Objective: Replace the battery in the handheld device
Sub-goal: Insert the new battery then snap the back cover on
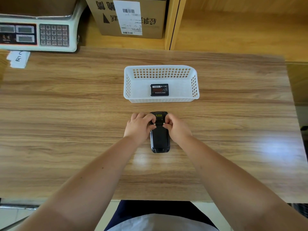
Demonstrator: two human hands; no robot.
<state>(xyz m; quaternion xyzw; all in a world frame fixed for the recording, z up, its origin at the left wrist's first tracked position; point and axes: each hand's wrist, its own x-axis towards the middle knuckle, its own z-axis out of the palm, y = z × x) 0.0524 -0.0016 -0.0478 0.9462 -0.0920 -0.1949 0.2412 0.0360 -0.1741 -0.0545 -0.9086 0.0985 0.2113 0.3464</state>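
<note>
Handheld device (159, 139) top hidden under hands (139, 126)

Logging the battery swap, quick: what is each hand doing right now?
Left hand: fingers pinched on the left latch of the handheld device, which lies on the table.
Right hand: fingers pinched on its right latch.
</note>
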